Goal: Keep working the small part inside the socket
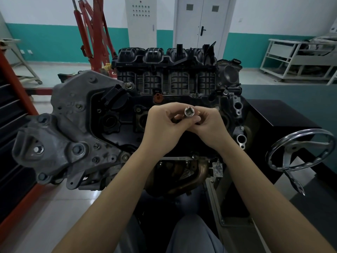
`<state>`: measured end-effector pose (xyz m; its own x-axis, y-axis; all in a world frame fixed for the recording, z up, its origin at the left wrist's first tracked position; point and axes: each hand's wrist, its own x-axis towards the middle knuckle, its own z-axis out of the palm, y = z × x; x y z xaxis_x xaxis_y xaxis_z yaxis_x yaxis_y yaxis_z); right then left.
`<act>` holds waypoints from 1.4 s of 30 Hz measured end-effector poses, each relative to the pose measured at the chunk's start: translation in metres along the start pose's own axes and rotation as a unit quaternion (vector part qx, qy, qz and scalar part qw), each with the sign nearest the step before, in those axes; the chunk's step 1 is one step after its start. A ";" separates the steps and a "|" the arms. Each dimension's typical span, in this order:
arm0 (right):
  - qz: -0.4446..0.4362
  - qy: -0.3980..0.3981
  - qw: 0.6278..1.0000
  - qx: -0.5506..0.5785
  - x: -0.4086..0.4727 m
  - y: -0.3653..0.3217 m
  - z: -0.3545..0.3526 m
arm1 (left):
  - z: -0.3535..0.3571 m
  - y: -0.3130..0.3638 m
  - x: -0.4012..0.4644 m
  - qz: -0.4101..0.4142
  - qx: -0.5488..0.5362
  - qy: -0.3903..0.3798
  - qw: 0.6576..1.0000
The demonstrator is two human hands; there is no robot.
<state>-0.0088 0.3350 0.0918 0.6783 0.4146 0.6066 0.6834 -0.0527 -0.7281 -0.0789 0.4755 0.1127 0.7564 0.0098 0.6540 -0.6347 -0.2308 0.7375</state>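
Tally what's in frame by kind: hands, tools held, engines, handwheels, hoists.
Bare hands: 2, left hand and right hand
Shiny steel socket tool, held by both: 1
Grey-and-black car engine: 1
Chrome spoked handwheel: 1
Red steel engine hoist: 1
Total: 6

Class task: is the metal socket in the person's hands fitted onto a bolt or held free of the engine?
Held free: the socket sits between both hands above the engine, its open square end facing the camera.
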 end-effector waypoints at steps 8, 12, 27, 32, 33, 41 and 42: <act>-0.002 0.011 1.000 0.013 0.000 -0.002 0.000 | -0.001 0.001 0.000 0.004 -0.014 -0.026 1.000; -0.005 -0.013 1.000 0.014 -0.001 -0.002 0.001 | -0.002 0.001 -0.001 0.009 -0.003 -0.006 1.000; -0.005 0.001 1.000 0.003 -0.001 -0.006 0.002 | -0.003 0.003 -0.001 -0.001 -0.035 -0.035 0.999; 0.003 0.013 1.000 -0.002 0.000 -0.003 0.001 | -0.001 0.002 0.000 0.008 0.025 0.000 1.000; 0.004 0.009 1.000 -0.001 0.000 -0.004 0.001 | 0.000 0.001 0.000 0.010 0.029 0.010 0.999; 0.004 0.015 1.000 0.009 -0.001 -0.005 0.002 | -0.002 0.002 0.001 0.005 -0.009 -0.039 0.999; 0.005 0.018 1.000 0.005 0.000 -0.004 0.002 | -0.002 0.002 0.001 0.010 0.005 -0.027 1.000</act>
<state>-0.0123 0.3372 0.0935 0.6939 0.3811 0.6110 0.6744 -0.0464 -0.7369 -0.0797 0.4767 0.1146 0.7509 -0.0477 0.6587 -0.6488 -0.2401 0.7221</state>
